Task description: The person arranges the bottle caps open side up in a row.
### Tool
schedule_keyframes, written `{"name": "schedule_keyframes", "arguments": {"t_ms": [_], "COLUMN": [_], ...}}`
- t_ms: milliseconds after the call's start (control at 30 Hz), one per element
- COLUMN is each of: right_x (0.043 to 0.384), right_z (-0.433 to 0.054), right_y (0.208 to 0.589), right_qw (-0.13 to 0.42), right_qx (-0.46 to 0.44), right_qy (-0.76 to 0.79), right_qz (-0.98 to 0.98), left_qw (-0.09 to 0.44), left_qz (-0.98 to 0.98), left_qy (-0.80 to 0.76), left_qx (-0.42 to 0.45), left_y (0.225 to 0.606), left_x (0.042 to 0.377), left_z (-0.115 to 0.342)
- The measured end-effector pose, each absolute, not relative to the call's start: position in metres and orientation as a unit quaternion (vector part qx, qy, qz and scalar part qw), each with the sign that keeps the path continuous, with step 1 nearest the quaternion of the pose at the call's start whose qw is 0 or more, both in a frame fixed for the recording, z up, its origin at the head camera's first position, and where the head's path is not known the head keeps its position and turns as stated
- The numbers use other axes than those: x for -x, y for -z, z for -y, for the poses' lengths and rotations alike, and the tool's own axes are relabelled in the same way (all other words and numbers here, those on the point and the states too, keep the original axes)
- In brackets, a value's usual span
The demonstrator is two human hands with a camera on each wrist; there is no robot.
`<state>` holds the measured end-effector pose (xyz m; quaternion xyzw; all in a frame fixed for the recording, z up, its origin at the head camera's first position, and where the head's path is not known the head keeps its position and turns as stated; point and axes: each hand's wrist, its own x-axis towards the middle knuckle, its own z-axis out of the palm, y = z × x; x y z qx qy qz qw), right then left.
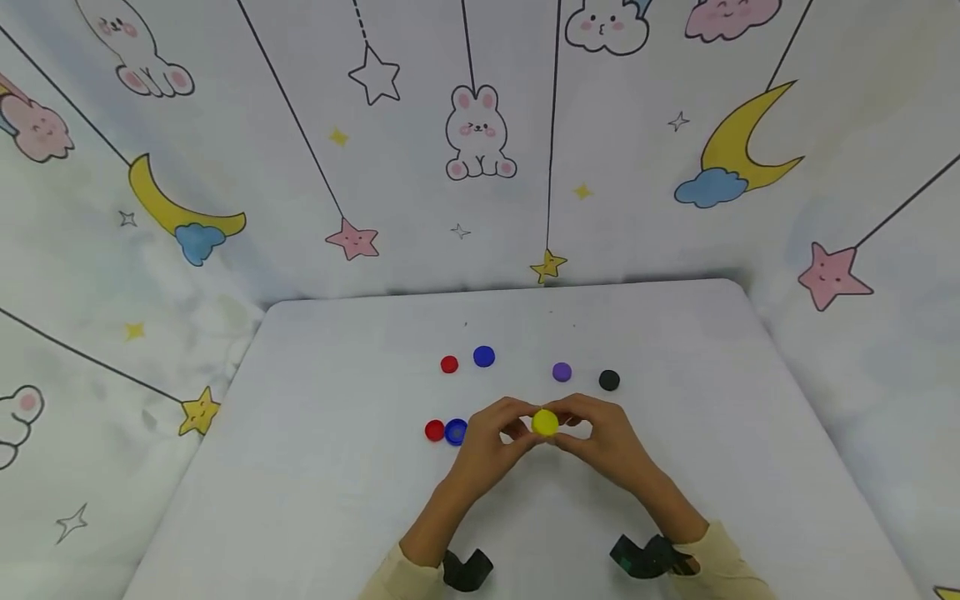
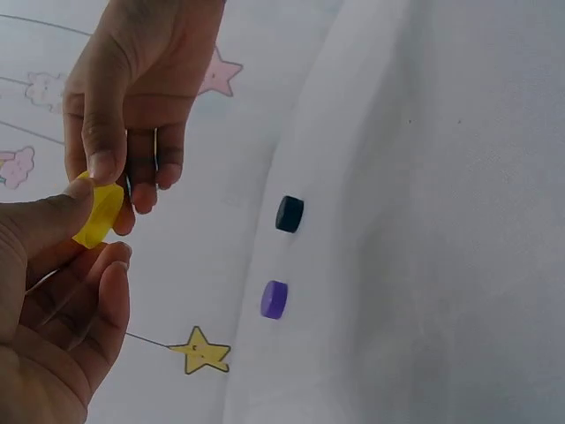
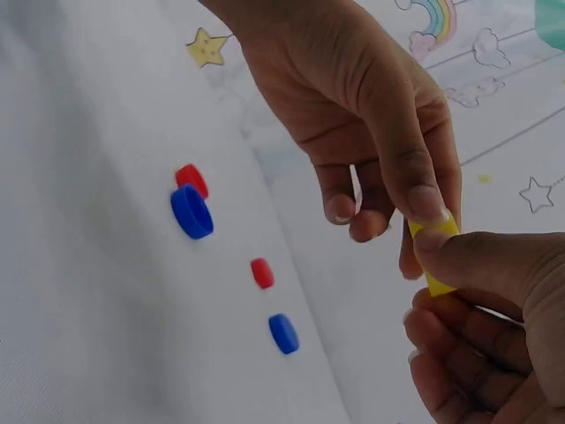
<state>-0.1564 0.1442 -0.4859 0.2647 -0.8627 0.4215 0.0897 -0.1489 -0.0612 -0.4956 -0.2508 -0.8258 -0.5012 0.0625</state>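
Both hands pinch one yellow bottle cap (image 1: pixel 545 422) between thumbs and fingers, just over the white tabletop. My left hand (image 1: pixel 491 442) grips its left side and my right hand (image 1: pixel 603 437) its right side. In the left wrist view the yellow cap (image 2: pixel 106 215) is tilted, its rim partly hidden by the thumbs. The right wrist view shows both thumbs meeting on the yellow cap (image 3: pixel 440 284). Beside the left hand lie a blue cap (image 1: pixel 455 432), hollow side up, and a red cap (image 1: pixel 434 430).
Farther back on the white table (image 1: pixel 315 417) lie a second red cap (image 1: pixel 449 364), another blue cap (image 1: pixel 483 357), a purple cap (image 1: pixel 562 372) and a black cap (image 1: pixel 609 380). A cloth printed with cartoons (image 1: pixel 480 133) hangs behind the table.
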Motion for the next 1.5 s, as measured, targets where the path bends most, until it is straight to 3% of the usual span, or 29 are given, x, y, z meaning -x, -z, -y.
{"name": "schedule_keyframes", "arguments": {"t_ms": [267, 700, 1000, 1500], "right_x": [0.152, 0.153, 0.152, 0.155], "right_z": [-0.138, -0.128, -0.122, -0.112], "right_y": [0.475, 0.467, 0.469, 0.473], "right_qw": [0.086, 0.097, 0.115, 0.126], "right_qx": [-0.290, -0.304, -0.295, -0.311], "right_qy": [-0.471, -0.478, -0.468, -0.483], "right_qz": [0.829, 0.818, 0.825, 0.809], "left_qw": [0.098, 0.159, 0.174, 0.157], "left_qz": [0.831, 0.813, 0.809, 0.807], "left_qy": [0.484, 0.485, 0.478, 0.510], "left_qx": [0.255, 0.280, 0.294, 0.253], "left_y": [0.476, 0.478, 0.480, 0.483], "left_x": [0.134, 0.132, 0.137, 0.133], "left_z": [0.069, 0.076, 0.081, 0.088]}}
